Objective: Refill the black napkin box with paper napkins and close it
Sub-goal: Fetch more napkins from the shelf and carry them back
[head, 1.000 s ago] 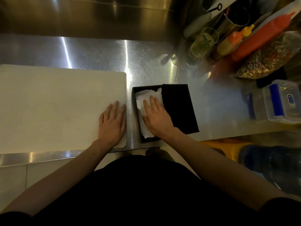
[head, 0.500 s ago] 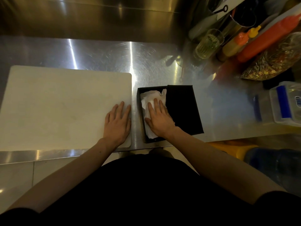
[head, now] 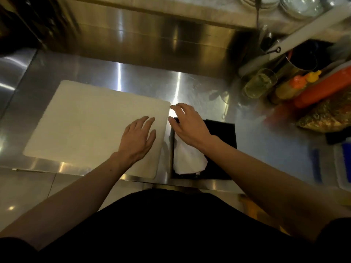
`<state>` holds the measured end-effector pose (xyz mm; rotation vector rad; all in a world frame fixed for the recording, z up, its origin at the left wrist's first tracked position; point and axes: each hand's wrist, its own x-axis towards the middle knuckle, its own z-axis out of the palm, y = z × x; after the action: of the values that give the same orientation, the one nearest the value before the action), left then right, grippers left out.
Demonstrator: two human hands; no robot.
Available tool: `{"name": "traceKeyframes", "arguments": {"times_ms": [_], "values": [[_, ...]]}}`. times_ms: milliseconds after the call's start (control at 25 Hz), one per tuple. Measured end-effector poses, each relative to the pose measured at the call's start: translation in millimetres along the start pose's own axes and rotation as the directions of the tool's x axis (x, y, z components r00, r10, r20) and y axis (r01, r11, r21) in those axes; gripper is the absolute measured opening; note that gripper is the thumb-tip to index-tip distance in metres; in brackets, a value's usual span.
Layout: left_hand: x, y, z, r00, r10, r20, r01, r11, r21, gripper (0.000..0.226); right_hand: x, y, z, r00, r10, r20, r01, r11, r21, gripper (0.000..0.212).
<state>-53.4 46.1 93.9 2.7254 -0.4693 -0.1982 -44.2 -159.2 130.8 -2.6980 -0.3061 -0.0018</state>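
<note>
The left hand (head: 137, 138) lies flat, fingers straight, on the white cutting board (head: 85, 122), likely just bracing the body. Just beside it, the right hand (head: 188, 124) hangs over the far left corner of the black napkin box (head: 222, 137) with fingers loosely bent and nothing in them (probably reaching to shut it). The box sits at the counter's near edge, white paper napkins (head: 188, 160) showing in its uncovered left half. All this rests on a steel counter (head: 199, 88) with a steel back wall, and a glass (head: 259, 84) and squeeze bottles (head: 321, 88) crowd the far right.
</note>
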Motion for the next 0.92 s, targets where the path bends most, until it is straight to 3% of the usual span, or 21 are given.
{"name": "traceKeyframes", "arguments": {"times_ms": [160,360,560,720,920], "values": [[-8,2,-47,0.962,-0.185,-0.201,0.188,0.982,0.000,0.044,54,-20,-25,0.951,-0.305,0.059,0.309,0.948,-0.075,0.044],[-63,-3,-98,0.822,-0.432,-0.371,0.472,0.881,0.021,0.048,94,-87,-39,0.794,-0.601,0.093,0.605,0.796,-0.021,0.045],[-165,10,-130,0.573,-0.635,-0.518,0.724,0.688,-0.044,0.047,75,-191,-40,0.569,-0.814,0.122,0.808,0.580,0.101,0.046],[-276,28,-151,0.324,-0.725,-0.608,0.873,0.476,-0.103,0.046,20,-298,-35,0.293,-0.951,0.104,0.931,0.308,0.194,0.044],[-416,61,-161,0.038,-0.751,-0.659,0.955,0.221,-0.197,0.051,-87,-418,-26,0.001,-0.999,0.050,0.948,0.017,0.318,0.046]]}}
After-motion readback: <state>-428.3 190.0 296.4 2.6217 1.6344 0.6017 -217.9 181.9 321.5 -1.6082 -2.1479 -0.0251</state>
